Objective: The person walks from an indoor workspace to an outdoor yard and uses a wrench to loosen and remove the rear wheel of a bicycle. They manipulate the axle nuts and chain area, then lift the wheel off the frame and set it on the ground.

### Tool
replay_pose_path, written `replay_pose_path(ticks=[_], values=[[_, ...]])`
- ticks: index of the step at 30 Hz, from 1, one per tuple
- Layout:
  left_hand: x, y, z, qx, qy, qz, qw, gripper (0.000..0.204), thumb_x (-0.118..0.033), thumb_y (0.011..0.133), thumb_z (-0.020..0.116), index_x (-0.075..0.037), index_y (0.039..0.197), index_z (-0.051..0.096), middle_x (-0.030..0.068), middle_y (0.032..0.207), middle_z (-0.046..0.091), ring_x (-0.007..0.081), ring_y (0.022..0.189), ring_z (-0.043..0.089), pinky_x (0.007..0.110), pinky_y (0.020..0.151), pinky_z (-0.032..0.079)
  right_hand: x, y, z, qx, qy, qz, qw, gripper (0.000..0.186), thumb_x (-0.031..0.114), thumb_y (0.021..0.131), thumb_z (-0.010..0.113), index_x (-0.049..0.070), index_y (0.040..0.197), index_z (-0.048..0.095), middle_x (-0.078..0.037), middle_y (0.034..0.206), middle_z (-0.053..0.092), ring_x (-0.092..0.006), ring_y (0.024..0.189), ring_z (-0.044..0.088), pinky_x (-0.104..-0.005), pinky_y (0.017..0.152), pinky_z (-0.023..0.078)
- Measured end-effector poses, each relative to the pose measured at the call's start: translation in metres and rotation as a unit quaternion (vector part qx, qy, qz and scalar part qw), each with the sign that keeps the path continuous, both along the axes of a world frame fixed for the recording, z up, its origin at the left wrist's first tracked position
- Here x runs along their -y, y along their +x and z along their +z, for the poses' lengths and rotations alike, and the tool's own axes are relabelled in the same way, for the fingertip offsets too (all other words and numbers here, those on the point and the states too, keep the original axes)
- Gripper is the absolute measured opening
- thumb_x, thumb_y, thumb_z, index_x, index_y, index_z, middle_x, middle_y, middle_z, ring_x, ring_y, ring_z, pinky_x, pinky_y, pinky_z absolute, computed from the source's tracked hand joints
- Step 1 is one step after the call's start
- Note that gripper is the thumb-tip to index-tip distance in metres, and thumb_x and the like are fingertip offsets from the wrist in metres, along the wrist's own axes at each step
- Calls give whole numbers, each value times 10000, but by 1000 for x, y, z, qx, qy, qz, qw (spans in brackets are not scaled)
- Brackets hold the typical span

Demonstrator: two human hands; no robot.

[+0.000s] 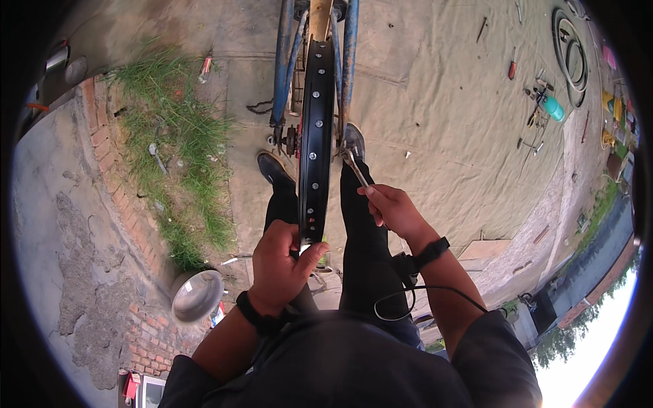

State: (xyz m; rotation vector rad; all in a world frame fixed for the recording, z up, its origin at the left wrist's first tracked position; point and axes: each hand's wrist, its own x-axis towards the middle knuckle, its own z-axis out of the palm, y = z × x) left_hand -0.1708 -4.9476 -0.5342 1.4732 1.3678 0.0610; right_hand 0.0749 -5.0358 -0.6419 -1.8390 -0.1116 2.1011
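A black bicycle wheel rim [316, 136] with silver spoke fittings runs upright down the middle, between the tubes of a worn blue frame [350, 54]. My left hand [279, 262] is wrapped round the rim's near end, thumb across it. In my right hand [398, 214] is a silver wrench [358, 171], angled up toward the frame, its head beside the axle area at the rim's right side; whether it sits on a nut is unclear. The hub [290, 140] with dark sprockets shows left of the rim.
My shoes [271, 166] straddle the wheel. To the left are grass [177, 109], a brick edge [105, 136] and a metal bowl [196, 297]. Scattered tools, a red-handled screwdriver [512, 68], a teal bottle [551, 105] and coiled tubing [570, 58] lie on the tarp [442, 136] at right.
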Motion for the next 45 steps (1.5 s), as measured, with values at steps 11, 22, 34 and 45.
replay_pose_path(ticks=[11,22,34,45], values=[[1,0,0,3,-5,8,1000,320,-281,820,858,-61,902,641,59,770,561,206,637,564,338,574,458,-1,-27,6,37,-12,-83,996,410,322,1081,506,-40,1216,647,-2,715,546,-97,543,516,-250,513,430],[2,0,1,1,-5,4,1000,326,-277,816,864,-58,900,637,60,770,565,205,632,568,333,575,460,-18,-36,11,41,-16,-97,994,423,335,1070,508,-41,1207,645,-21,728,570,-115,528,541,-255,503,418],[1,0,3,3,3,5,1000,306,-258,816,860,-61,914,648,62,765,562,206,631,555,340,576,455,-74,18,24,-12,-70,50,996,362,218,1007,525,-25,1249,639,-87,739,623,-183,519,618,-312,478,454],[0,0,0,-1,12,-10,1000,314,-293,823,850,-66,881,640,72,759,554,234,637,567,359,570,448,-112,48,8,-55,-64,194,977,344,244,999,527,-20,1181,651,-107,728,620,-212,518,641,-332,459,474]])
